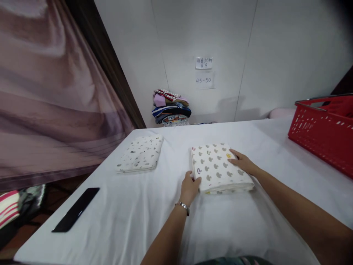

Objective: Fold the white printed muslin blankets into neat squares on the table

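A thick folded cloth, white with grey, yellow and purple mushroom-like prints, lies flat on the white-covered table. At its left edge, my left hand grips the side, the thumb near the top corner and the other fingers partly hidden along the edge. My right hand holds the opposite side, thumb and fingers over the right edge. A second folded cloth, white with small grey and green prints, rests farther left, apart from both hands.
A long black flat object lies near the table's left edge. The red basket stands at the right. Beyond the far edge is a stack of folded fabrics against the wall. A pink curtain hangs at the left.
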`<state>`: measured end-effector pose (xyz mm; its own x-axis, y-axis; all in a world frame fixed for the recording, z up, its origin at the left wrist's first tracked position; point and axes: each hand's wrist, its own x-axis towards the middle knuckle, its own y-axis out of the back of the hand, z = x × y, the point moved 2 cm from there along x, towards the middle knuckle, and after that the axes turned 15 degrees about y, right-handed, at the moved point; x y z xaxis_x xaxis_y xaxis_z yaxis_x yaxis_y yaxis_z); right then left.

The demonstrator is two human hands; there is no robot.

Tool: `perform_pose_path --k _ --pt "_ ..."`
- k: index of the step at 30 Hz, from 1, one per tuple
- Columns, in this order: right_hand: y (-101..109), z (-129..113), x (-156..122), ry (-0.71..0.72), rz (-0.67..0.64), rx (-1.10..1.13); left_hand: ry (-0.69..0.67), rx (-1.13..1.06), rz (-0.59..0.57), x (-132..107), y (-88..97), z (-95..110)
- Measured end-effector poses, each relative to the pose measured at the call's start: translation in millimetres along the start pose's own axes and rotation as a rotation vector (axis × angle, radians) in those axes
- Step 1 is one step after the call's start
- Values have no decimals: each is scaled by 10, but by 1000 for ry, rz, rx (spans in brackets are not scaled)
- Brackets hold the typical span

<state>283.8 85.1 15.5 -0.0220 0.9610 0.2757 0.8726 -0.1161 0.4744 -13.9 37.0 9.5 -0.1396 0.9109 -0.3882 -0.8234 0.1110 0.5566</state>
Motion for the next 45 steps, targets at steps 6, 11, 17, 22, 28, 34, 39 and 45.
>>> perform_pose_path --k 6,11,17,22,28,34,39,45 --pt "188 36 -491 -70 236 -55 -383 47 261 -207 12 70" --pt "254 -105 -1077 143 367 -87 -750 169 291 -343 -76 51" --pt "123 -290 -1284 224 235 -227 -812 295 283 -377 -113 0" --pt "49 -294 -1265 334 148 -335 -833 330 277 -408 -87 -23" --pt "74 -311 -1287 303 142 -289 -845 317 287 -392 -95 -23" --pt "114 -295 -1320 287 160 -235 -841 313 288 -399 -101 -16" --pt "61 -276 -1306 284 164 -289 -837 315 289 -407 -100 -2" --pt "2 -277 -1282 298 212 -262 -793 289 273 -410 -113 16"
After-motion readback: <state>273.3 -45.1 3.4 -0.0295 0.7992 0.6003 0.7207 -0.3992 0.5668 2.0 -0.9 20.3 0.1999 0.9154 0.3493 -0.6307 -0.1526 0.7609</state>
